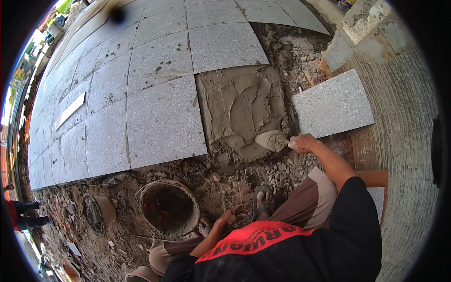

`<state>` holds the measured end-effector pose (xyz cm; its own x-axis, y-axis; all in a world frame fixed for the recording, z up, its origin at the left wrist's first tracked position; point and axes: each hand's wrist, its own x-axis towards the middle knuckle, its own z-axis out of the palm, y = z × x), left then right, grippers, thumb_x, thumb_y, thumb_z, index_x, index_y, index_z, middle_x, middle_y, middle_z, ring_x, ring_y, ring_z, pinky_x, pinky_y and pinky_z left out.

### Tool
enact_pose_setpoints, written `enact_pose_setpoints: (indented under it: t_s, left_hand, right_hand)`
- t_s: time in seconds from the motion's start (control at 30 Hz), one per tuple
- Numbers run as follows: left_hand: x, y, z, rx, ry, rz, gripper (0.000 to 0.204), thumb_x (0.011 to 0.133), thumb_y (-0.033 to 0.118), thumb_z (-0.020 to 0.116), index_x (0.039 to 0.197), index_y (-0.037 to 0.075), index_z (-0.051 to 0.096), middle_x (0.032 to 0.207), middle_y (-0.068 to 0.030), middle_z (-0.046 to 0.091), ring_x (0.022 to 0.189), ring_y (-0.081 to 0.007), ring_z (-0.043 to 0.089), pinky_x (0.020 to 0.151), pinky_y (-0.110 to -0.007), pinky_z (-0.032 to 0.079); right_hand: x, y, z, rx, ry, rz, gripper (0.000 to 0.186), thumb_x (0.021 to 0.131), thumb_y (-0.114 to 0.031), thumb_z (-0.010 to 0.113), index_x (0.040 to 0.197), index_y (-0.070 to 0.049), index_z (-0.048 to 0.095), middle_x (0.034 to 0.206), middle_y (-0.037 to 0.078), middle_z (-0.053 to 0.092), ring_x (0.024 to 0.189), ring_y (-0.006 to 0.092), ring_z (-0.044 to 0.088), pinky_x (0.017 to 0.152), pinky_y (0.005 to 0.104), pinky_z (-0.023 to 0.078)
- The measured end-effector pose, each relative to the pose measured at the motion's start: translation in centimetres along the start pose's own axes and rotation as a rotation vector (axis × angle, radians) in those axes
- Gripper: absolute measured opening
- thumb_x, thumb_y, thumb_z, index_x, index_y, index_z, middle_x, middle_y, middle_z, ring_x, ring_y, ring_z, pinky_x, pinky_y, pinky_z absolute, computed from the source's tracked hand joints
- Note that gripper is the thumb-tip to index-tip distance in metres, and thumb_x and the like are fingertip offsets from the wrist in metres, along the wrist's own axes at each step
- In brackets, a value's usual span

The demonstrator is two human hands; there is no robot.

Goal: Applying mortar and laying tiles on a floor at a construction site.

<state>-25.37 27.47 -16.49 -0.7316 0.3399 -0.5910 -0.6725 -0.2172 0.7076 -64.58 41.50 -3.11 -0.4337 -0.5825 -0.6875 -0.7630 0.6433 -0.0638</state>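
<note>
My right hand (303, 143) is closed round the handle of a mortar-caked trowel (271, 140). The blade lies at the lower right edge of a bed of wet grey mortar (251, 105), which is spread in ridges beside the laid tiles. Low in front of my body, my left hand (233, 215) is held with its fingers apart and nothing visible in it. A thin string (233, 157) runs over the mortar down toward that hand; whether they touch, I cannot tell.
Speckled grey paving tiles (162, 117) stretch away at the left and far side. A loose tile (333, 104) lies right of the mortar. A large bucket (194, 214) and a smaller bucket (107, 211) stand on rubble near my feet. Ribbed concrete (404, 141) borders the right.
</note>
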Motion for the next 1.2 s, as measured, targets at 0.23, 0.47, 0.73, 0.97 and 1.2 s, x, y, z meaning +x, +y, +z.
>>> enact_pose_setpoints:
  t_s: [0.23,0.47,0.73,0.97,1.2]
  left_hand:
    - [-3.1,5.4,0.5,-0.110,0.400,-0.080,0.060,0.078,0.016,0.057,0.128,0.000,0.027,0.121,-0.0120,0.044,0.105,-0.0210,0.047,0.086,-0.032,0.040]
    - [-10.2,9.8,-3.3,0.469,0.580,0.191,0.060,0.077,0.012,0.057,0.128,0.002,0.028,0.115,-0.0153,0.048,0.102,-0.0254,0.050,0.085,-0.033,0.039]
    - [-23.6,11.1,-10.9,0.877,1.253,-0.054,0.054,0.074,0.007,0.056,0.123,0.002,0.036,0.114,-0.0162,0.048,0.106,-0.0292,0.046,0.089,-0.036,0.037]
    - [-32.6,-6.0,-20.9,0.617,1.143,-0.433,0.068,0.079,0.045,0.050,0.124,-0.003,0.031,0.118,-0.0251,0.043,0.109,-0.0373,0.042,0.092,-0.038,0.034]
    - [-25.7,-3.6,-19.9,0.158,0.937,-0.258,0.038,0.073,0.030,0.059,0.101,0.005,0.055,0.087,-0.0101,0.059,0.080,-0.0202,0.056,0.070,-0.038,0.047]
  right_hand:
    - [-1.9,1.2,4.5,-0.120,0.106,-0.329,0.032,0.082,-0.041,0.043,0.083,-0.010,0.054,0.077,0.015,0.059,0.076,0.0319,0.058,0.065,0.0425,0.045]
    - [2.0,3.2,0.5,-0.103,0.158,-0.115,0.034,0.083,-0.040,0.040,0.087,-0.009,0.053,0.084,0.015,0.060,0.083,0.0334,0.057,0.071,0.0427,0.044]
    - [2.0,6.6,3.1,0.177,0.227,0.141,0.037,0.082,-0.039,0.043,0.092,-0.005,0.052,0.091,0.022,0.057,0.090,0.0387,0.052,0.076,0.0437,0.041]
    - [7.5,-0.5,2.7,1.120,0.008,0.134,0.032,0.084,-0.034,0.044,0.069,-0.006,0.050,0.053,0.009,0.048,0.044,0.0187,0.047,0.042,0.0344,0.037]
    - [2.7,4.9,3.3,0.230,0.235,-0.261,0.032,0.079,-0.025,0.049,0.065,0.004,0.046,0.057,0.023,0.042,0.051,0.0340,0.039,0.051,0.0414,0.032]
